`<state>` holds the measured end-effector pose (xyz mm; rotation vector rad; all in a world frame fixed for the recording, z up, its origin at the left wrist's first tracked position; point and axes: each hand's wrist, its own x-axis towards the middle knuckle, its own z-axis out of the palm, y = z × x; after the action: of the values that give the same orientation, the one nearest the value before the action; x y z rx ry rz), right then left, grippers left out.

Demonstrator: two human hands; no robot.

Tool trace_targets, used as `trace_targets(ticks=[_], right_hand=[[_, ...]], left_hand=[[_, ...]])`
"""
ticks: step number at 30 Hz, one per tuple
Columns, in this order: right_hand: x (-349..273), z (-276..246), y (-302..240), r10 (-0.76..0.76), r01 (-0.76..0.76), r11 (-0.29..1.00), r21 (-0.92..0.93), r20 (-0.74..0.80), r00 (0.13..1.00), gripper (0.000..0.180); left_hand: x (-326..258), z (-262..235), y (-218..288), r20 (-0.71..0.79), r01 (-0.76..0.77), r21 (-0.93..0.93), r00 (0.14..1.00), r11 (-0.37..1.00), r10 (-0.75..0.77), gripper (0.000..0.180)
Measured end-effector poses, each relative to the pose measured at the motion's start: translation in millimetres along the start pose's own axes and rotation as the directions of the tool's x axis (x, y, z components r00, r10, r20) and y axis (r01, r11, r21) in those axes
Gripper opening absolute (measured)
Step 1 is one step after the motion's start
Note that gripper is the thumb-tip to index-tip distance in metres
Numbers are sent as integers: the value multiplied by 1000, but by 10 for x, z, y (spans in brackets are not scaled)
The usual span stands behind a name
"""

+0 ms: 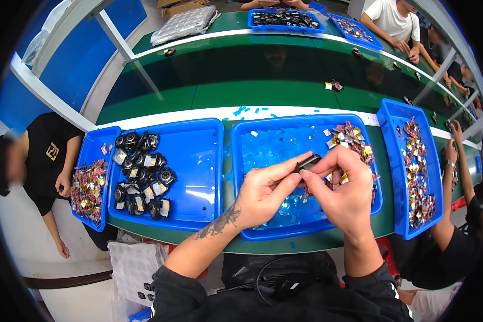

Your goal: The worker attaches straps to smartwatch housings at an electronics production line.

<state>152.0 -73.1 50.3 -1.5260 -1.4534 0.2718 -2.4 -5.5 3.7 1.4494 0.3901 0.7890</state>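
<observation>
My left hand and my right hand meet over the middle blue tray. Between their fingertips they pinch a small black part. Behind my right hand, in that tray's far right corner, lies a heap of small shiny pink, gold and silver pieces. Thin clear bits are scattered on the tray floor under my hands. A blue tray to the left holds several black round parts bunched at its left side.
A narrow blue tray at the far left and another at the right hold more shiny pieces. A green conveyor belt runs behind the trays. People sit at the left, at the right and across the belt, where more blue trays stand.
</observation>
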Motion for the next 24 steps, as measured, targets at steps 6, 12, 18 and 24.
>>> trace_targets(ticks=[6,12,18,24], right_hand=[[27,16,-38,83,-82,992,94,-2,997,22],[-103,37,183,290,-250,835,490,-7,957,13],[-234,39,230,320,-411,735,539,259,911,9],[-174,-115,193,330,-428,747,509,275,903,8]], left_hand=[[18,-18,-30,-37,0,-109,999,994,-4,38],[80,-18,-55,-214,-26,-242,976,970,-27,38],[52,-12,71,-165,-99,-12,982,995,96,35],[48,-99,96,115,-376,607,914,701,390,37]])
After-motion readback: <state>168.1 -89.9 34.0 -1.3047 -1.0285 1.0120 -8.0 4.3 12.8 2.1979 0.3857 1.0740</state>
